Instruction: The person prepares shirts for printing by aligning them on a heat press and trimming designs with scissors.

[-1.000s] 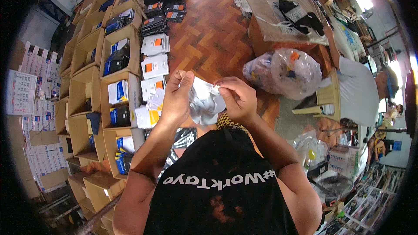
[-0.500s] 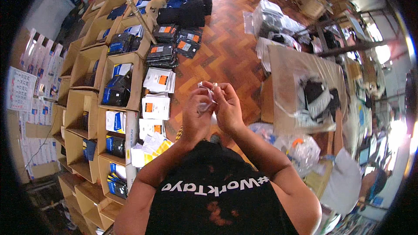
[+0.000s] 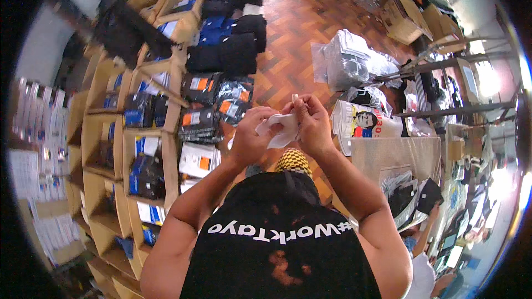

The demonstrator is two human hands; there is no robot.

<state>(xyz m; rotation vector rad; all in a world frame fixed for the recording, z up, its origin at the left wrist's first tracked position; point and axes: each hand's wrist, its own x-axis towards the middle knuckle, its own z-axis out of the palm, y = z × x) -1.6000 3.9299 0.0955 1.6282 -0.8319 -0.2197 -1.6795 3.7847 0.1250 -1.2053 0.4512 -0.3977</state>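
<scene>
Near the centre of the frame, a crumpled white piece (image 3: pixel 287 130), cloth or thin film, hung above the patterned floor (image 3: pixel 288 50). The right hand (image 3: pixel 311 124) had its grip pinched on the piece's right edge, while the left hand (image 3: pixel 250 137) held the opposite side. It looked light, limp and easily creased, probably best pinched at opposite edges and drawn gently taut.

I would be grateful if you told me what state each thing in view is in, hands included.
White material: crumpled, held up between both hands
Left hand: fingers bent, closed on the white material
Right hand: thumb and fingers pinching the white material
Cardboard boxes: open, several holding packets
Black packets: stacked
White packets: stacked
Bundle: wrapped in clear plastic
</scene>
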